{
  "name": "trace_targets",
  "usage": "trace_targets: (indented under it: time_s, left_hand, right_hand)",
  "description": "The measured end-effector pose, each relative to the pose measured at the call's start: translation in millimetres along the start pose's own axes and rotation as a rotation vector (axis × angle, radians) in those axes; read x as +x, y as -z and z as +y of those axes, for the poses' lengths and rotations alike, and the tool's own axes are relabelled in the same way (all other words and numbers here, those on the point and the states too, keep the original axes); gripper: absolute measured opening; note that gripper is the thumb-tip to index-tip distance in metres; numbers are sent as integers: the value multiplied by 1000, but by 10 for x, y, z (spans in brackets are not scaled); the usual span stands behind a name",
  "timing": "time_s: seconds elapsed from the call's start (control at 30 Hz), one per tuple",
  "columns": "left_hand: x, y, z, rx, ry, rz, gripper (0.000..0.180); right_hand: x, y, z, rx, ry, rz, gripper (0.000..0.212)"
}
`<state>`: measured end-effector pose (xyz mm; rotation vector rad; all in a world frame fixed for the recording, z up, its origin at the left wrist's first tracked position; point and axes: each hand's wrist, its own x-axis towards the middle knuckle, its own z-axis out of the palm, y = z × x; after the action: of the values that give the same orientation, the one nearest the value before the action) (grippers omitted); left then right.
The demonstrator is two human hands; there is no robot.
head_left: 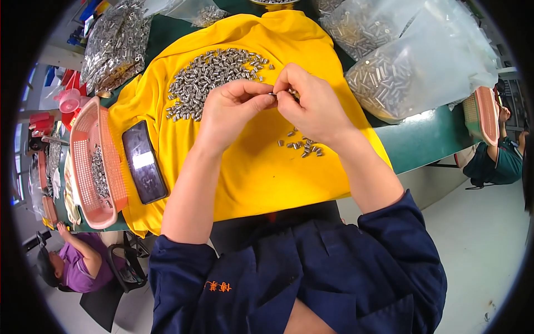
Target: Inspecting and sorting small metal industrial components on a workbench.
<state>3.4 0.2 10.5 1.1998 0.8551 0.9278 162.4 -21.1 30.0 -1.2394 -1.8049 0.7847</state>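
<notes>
Over the yellow cloth (250, 167), my two hands meet fingertip to fingertip. Thumb and forefinger of my left hand (233, 108) pinch a small metal piece (272, 94), mostly hidden by the fingers. My right hand (311, 103) pinches at the same spot from the other side. Beyond and to the left of my left hand lies a large heap of short metal cylinders (203, 78). A smaller group of the same cylinders (303, 146) is scattered on the cloth below my right hand.
A smartphone (144, 161) and a pink plastic basket (115, 189) with metal pieces lie at the left. Clear bags of metal parts (384, 83) stand at the right, another bag (114, 50) at the far left. Co-workers sit left (83, 264) and right (495, 164).
</notes>
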Motion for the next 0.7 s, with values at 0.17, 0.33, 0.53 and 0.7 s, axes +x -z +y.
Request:
trace_targets:
  time_s: [0.17, 0.33, 0.53, 0.7]
  left_hand:
    - [0, -26, 18, 277, -49, 73, 11]
    - [-3, 37, 26, 265, -74, 119, 11]
    - [-15, 129, 26, -138, -15, -13, 15]
    - [-31, 73, 2, -193, -28, -56, 14]
  right_hand:
    - [-3, -49, 42, -20, 17, 35, 5]
    - [-25, -1, -21, -57, 34, 117, 8]
    - [-22, 36, -37, 199, -64, 147, 8]
    - [-20, 19, -31, 301, -43, 20, 7]
